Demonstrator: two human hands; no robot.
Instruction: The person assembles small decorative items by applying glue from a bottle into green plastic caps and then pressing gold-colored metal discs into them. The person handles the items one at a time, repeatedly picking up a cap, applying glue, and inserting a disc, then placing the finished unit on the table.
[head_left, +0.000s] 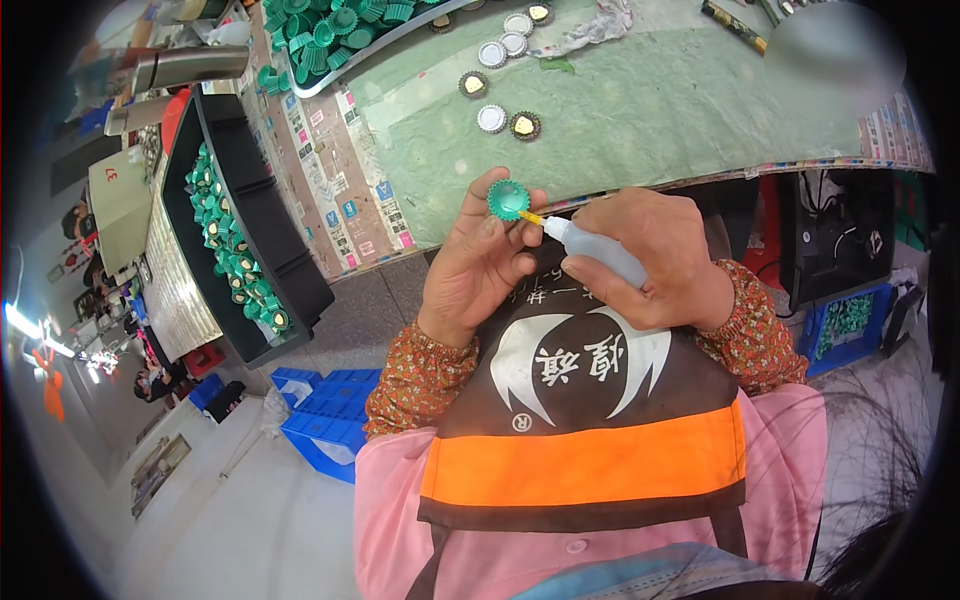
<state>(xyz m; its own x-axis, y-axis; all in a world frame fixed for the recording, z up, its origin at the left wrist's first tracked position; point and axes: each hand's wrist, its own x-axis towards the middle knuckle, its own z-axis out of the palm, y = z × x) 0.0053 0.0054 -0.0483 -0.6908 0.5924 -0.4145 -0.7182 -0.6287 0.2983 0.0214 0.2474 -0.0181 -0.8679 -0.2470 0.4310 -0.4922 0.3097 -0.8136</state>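
Observation:
Between the fingers of my left hand [468,265] is a small green fluted cup [509,197], its hollow side facing up. My right hand [645,250] is wrapped round a translucent squeeze bottle [600,252] with a white neck and a thin yellow tip. That tip touches or hovers just at the cup's lower right rim; I cannot tell which. Both hands are in front of the table's near edge, above my brown apron. On the green table top [420,125] beyond lie several round bottle caps [491,118], some white inside, some dark with a pale piece in the middle.
A tray [340,75] heaped with green fluted cups stands at the far left of the table. Left of the table, a black bin [290,235] holds more cups with pale centres. Blue crates [330,415] sit on the floor below. A crumpled white tissue [595,28] lies at the back.

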